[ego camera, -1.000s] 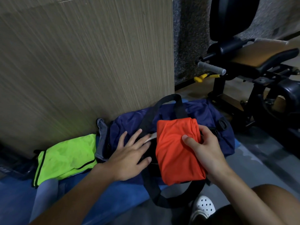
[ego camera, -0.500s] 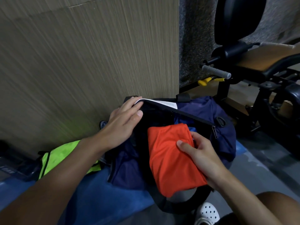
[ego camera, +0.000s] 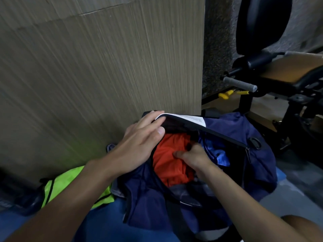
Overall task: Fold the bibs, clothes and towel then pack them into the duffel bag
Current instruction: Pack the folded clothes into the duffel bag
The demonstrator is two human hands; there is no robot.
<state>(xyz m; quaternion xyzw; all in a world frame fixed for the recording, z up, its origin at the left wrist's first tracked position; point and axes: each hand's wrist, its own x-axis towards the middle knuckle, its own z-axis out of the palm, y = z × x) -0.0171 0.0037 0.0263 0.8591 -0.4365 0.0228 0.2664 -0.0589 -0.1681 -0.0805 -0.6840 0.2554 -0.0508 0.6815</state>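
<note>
The wood-grain panel (ego camera: 87, 75) fills the upper left of the frame, and a black gym bench (ego camera: 279, 79) stands at the upper right. Below them, across the lower middle, the navy duffel bag (ego camera: 258, 165) lies open on the blue mat (ego camera: 104, 227), its far side against the foot of the panel. A neon green bib (ego camera: 70, 186) lies folded at the lower left, just beside the bag and not yet packed. The folded orange garment (ego camera: 167, 165) is inside the bag's mouth, next to some blue cloth (ego camera: 220, 156) already in there. My left hand (ego camera: 139, 145) lies with fingers nearly straight and together against the bag's upper flap, holding it back. My right hand (ego camera: 194, 158) is down in the opening, fingers curled and clamped on the orange garment. I judge I am midway through the packing step, seating this piece. Next I would let go without dragging the folds loose, keep the flap held back, and reach for the green bib.
</note>
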